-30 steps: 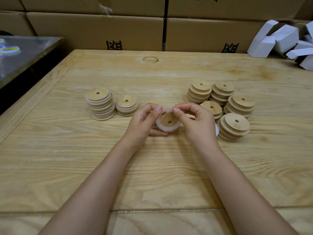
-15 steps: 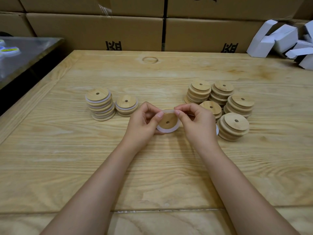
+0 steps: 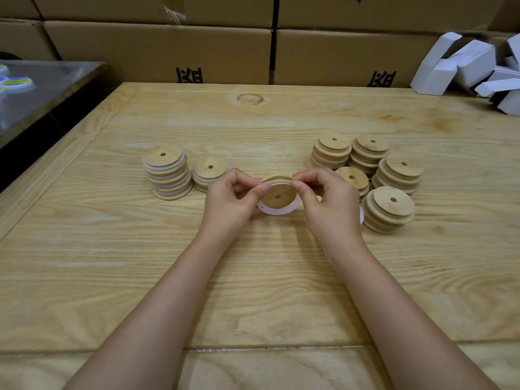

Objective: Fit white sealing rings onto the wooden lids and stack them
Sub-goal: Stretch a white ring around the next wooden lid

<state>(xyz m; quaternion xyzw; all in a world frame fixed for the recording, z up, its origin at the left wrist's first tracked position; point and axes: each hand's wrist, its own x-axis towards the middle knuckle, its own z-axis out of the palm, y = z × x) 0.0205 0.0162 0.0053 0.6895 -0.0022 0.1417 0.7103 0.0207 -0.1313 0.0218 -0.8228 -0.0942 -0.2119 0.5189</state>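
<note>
Between my hands is a round wooden lid (image 3: pixel 280 195) with a small centre hole, tilted toward me. A white sealing ring (image 3: pixel 277 211) hangs round its lower edge. My left hand (image 3: pixel 233 199) pinches the lid's left rim and my right hand (image 3: pixel 327 201) pinches the ring at the lid's upper right. On the left stand a tall stack of ringed lids (image 3: pixel 167 171) and a short stack (image 3: pixel 209 173). Several stacks of bare lids (image 3: pixel 388 208) stand on the right. A sliver of another white ring (image 3: pixel 362 214) shows behind my right hand.
The wooden table (image 3: pixel 253 277) has a seam near its front edge. Cardboard boxes (image 3: pixel 157 52) line the back. Folded white cartons (image 3: pixel 461 66) lie at the back right. A dark metal-topped table (image 3: pixel 42 88) stands at the left.
The lid has tilted up more toward me, and the ring has worked further round its rim. Both hands stayed in place, with the fingers shifting along the rim.
</note>
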